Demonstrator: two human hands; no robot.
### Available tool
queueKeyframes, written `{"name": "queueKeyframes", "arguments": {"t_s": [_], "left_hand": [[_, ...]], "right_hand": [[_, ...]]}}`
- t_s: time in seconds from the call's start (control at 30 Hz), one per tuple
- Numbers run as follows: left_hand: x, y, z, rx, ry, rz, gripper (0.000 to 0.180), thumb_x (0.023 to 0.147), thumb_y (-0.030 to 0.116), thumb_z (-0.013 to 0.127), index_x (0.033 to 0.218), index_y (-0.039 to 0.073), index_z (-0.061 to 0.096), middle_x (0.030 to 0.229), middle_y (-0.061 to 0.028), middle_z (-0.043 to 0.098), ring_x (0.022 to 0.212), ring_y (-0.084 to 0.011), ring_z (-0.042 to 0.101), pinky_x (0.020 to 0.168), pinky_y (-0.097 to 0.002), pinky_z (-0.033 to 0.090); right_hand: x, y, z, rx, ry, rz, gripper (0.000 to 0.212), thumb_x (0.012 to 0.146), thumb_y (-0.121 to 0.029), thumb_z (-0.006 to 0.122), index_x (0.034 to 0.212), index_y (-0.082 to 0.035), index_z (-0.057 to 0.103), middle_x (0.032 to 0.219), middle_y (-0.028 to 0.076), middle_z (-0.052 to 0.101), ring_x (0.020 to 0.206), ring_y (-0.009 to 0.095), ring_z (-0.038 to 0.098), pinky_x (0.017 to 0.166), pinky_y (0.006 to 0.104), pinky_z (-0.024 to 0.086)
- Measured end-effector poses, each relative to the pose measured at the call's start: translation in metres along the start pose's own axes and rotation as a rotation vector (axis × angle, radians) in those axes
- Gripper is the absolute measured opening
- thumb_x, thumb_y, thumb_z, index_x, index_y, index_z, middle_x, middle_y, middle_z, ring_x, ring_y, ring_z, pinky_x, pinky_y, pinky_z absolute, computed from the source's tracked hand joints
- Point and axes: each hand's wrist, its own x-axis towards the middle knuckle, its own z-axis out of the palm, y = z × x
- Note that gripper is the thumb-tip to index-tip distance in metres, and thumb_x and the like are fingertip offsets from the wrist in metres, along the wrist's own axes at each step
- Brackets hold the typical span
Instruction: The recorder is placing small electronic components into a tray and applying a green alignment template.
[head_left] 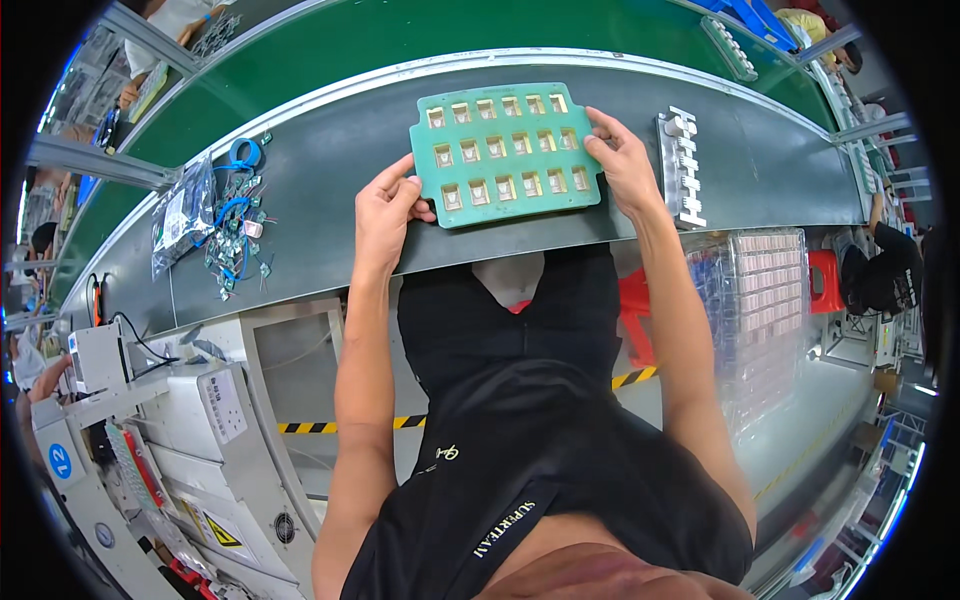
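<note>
Between my two hands is a flat green tray-like fixture [506,171] with rows of square pockets, each with a small pale piece in it. My left hand [385,212] grips its left edge, thumb on top and fingers curled beneath. At the opposite edge my right hand [622,160] pinches the upper right side between thumb and fingers. The fixture is over the dark workbench [320,190], near its front edge; whether it touches the surface I cannot tell.
Left on the bench lie a clear plastic bag [186,215] and a heap of small wired parts [238,235] with blue tape. At right stands a metal rack holding white pieces [683,170]. A green conveyor belt [370,45] runs behind; stacked clear trays [768,290] stand beside me.
</note>
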Motion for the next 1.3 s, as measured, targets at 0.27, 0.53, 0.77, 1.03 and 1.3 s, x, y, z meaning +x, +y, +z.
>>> {"name": "queueKeyframes", "arguments": {"t_s": [0.27,0.53,0.77,1.03,1.3], "left_hand": [[0.0,0.001,0.001,0.057,0.013,0.007,0.04,0.098,0.008,0.058,0.135,-0.006,0.057,0.091,-0.0038,0.066,0.07,-0.0075,0.059,0.063,-0.0246,0.057],[0.0,0.003,0.003,0.075,0.028,0.001,0.039,0.099,0.007,0.056,0.135,-0.006,0.057,0.094,-0.0053,0.067,0.07,-0.0075,0.058,0.064,-0.0253,0.057],[-0.001,0.004,0.005,0.101,0.037,-0.01,0.038,0.099,0.007,0.055,0.135,-0.007,0.057,0.094,-0.0068,0.068,0.07,-0.0086,0.058,0.064,-0.0259,0.057],[-0.002,0.003,0.009,0.137,0.058,0.004,0.039,0.099,0.007,0.055,0.134,-0.008,0.056,0.093,-0.0068,0.068,0.071,-0.0089,0.059,0.064,-0.0261,0.056],[-0.002,-0.005,0.013,0.237,0.119,0.071,0.04,0.097,0.008,0.056,0.133,-0.01,0.056,0.088,-0.0073,0.068,0.073,-0.0106,0.062,0.063,-0.026,0.055]], "right_hand": [[0.002,0.0,0.002,-0.015,-0.007,0.011,0.053,0.09,-0.007,0.063,0.141,0.003,0.052,0.106,0.006,0.057,0.096,0.013,0.055,0.088,0.0267,0.046],[0.004,0.005,0.001,-0.019,-0.017,0.014,0.053,0.09,-0.008,0.063,0.141,0.004,0.053,0.106,0.006,0.057,0.097,0.014,0.055,0.088,0.0273,0.047],[0.007,0.01,-0.001,-0.043,-0.018,0.007,0.053,0.09,-0.01,0.065,0.14,0.004,0.053,0.106,0.007,0.058,0.096,0.015,0.055,0.088,0.0277,0.047],[0.009,0.009,-0.003,-0.157,-0.032,-0.008,0.054,0.09,-0.013,0.066,0.14,0.003,0.054,0.106,0.008,0.059,0.094,0.015,0.056,0.085,0.0277,0.048],[0.007,0.008,-0.001,-0.464,0.009,-0.083,0.054,0.091,-0.024,0.064,0.138,0.003,0.055,0.106,0.015,0.069,0.092,0.022,0.065,0.086,0.034,0.051]]}}
